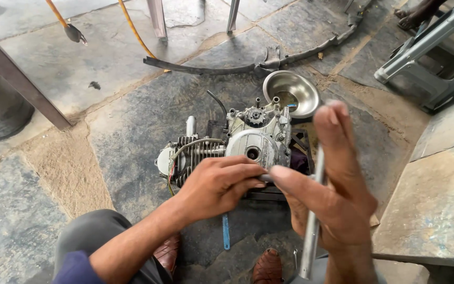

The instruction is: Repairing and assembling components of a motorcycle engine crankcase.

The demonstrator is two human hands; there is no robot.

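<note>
A small grey motorcycle engine (237, 144) with cooling fins and a round side cover sits on a dark metal stand on the stone floor. My left hand (219, 184) rests against the engine's near side, fingers curled at the lower edge of the cover, pinching something small. My right hand (332, 179) is raised close to the camera, blurred, and grips a long metal rod-like tool (311, 226) that runs down past my wrist. Its tip meets my left fingers beside the cover.
A steel bowl (292, 92) sits just behind the engine. A curved black strip (227, 68) lies farther back. A blue hacksaw blade (226, 231) lies between my feet. A stone slab (437, 200) is at right, a plastic stool (432, 47) and another person's feet (413, 16) at upper right.
</note>
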